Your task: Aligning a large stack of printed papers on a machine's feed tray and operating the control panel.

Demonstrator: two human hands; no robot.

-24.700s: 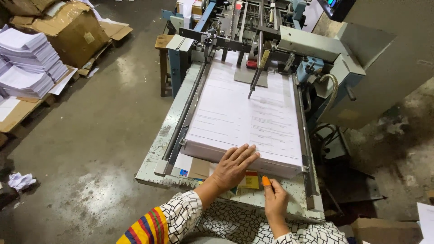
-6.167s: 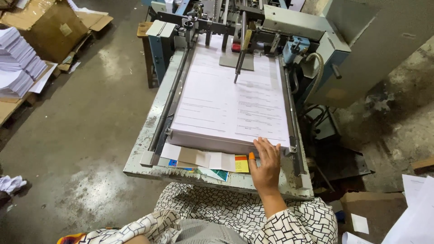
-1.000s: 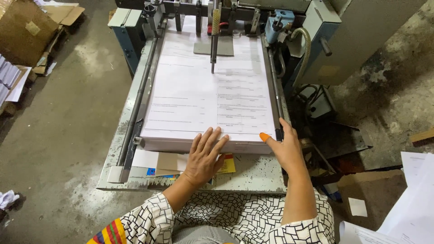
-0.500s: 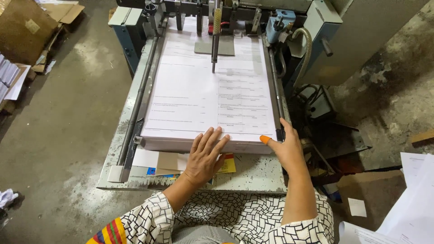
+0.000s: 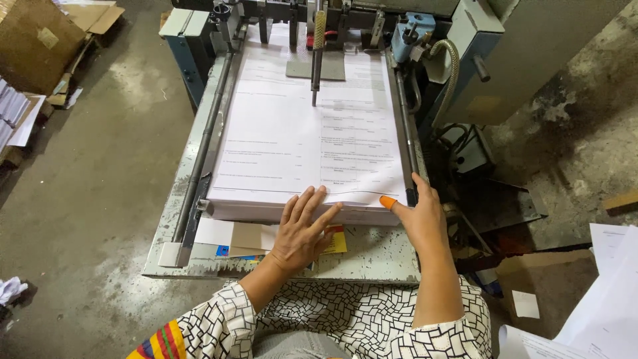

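Now, left hand (image 5: 302, 233): fingers spread flat on the near edge of the paper stack (image 5: 306, 143).
Right hand (image 5: 419, 216): open, pressing the stack's right corner.
Stack: fills the tray (image 5: 372, 259) between side rails.
Room: bare floor (image 5: 86, 193) to the left.

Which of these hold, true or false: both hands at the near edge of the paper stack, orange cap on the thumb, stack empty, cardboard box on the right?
1. Both hands are at the near edge of the paper stack. True: left hand lies flat against it, right hand at its near right corner.
2. The right thumb wears an orange cap. True.
3. The stack's top sheet is blank. False: it carries printed lines.
4. The cardboard box stands on the right of the machine. False: it is on the floor at far left.
5. A metal rod hangs over the far part of the stack. True.
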